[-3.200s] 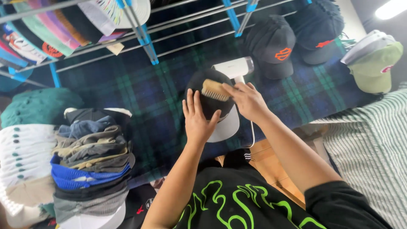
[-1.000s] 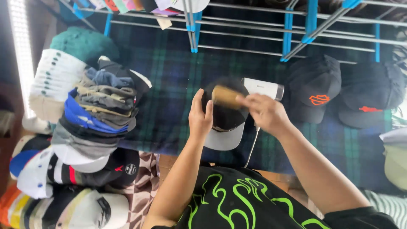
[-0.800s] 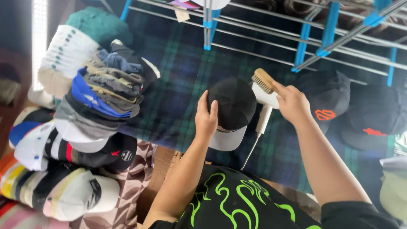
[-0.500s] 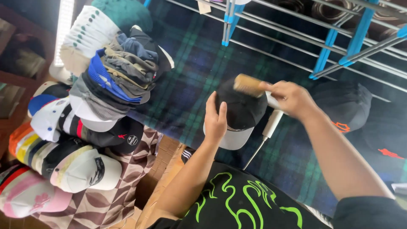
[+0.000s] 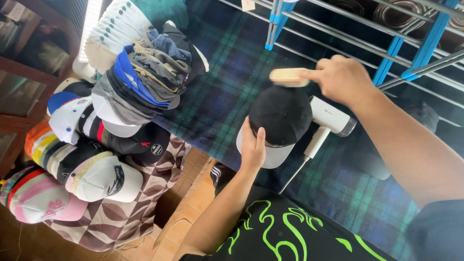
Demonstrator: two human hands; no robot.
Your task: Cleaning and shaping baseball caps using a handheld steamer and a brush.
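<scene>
Left hand: I am pressing my left hand (image 5: 252, 145) flat against the near side of the black cap (image 5: 280, 116), fingers spread open along its crown just above the brim, steadying it rather than closing around it.
Right hand: I am gripping the wooden brush (image 5: 288, 77) with my right hand (image 5: 340, 79), fingers closed around its far end, index finger lying along its back.
Brush: it is hovering just over the top of the cap's crown; whether the bristles are touching the fabric I cannot tell, since the brush is blurred.
Black cap: it is sitting on the dark plaid-covered tabletop (image 5: 227, 72), its light grey brim (image 5: 270, 155) pointing toward me.
Steamer: a white handheld steamer (image 5: 331, 118) is lying just beside the cap on its right, partly tucked behind it, its cord (image 5: 294, 175) trailing toward me.
Cap pile: a stack of mixed caps (image 5: 140, 82) is leaning at the left end of the tabletop, with more caps (image 5: 92, 164) heaped below it.
Rack: a metal rack with blue joints (image 5: 396, 48) is standing behind the tabletop.
</scene>
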